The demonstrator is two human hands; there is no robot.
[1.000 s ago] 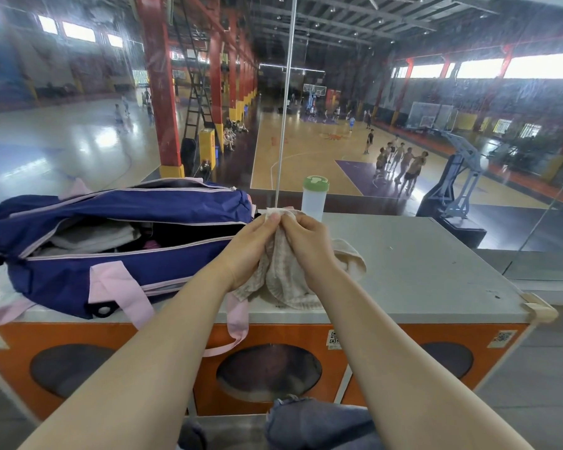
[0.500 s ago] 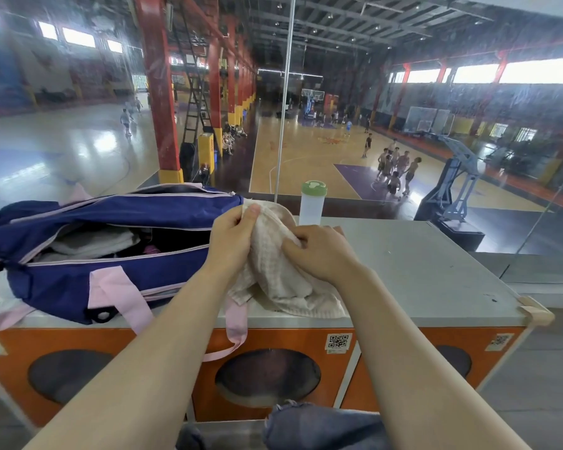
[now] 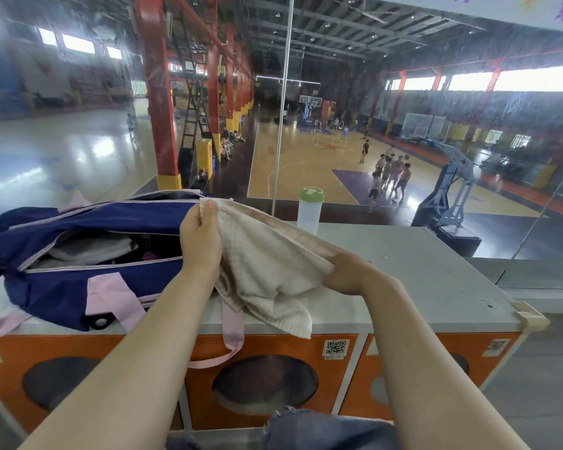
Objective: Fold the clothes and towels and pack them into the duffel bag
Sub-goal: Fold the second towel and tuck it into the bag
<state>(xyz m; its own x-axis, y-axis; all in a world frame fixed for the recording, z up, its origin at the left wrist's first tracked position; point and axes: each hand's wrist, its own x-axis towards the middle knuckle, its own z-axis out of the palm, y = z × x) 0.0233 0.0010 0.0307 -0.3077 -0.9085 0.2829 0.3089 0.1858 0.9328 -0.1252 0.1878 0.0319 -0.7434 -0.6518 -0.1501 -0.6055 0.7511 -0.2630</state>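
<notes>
A beige waffle-weave towel (image 3: 267, 271) is stretched between my two hands above the grey counter. My left hand (image 3: 200, 237) pinches its upper corner, raised beside the bag's opening. My right hand (image 3: 348, 274) grips the opposite edge, lower and to the right; the loose part hangs over the counter's front edge. The navy duffel bag (image 3: 78, 280) with pink straps lies on the left of the counter, unzipped, with pale folded cloth (image 3: 91, 251) and dark items inside.
A clear bottle with a green lid (image 3: 310, 211) stands at the counter's far edge, by the glass wall. The grey counter (image 3: 436, 280) tops orange cabinets with round openings. Blue denim (image 3: 322, 430) lies low at the bottom edge.
My hands have pulled apart: the left rose toward the bag with a corner, the right moved down and right, opening the bunched towel into a stretched sheet.
</notes>
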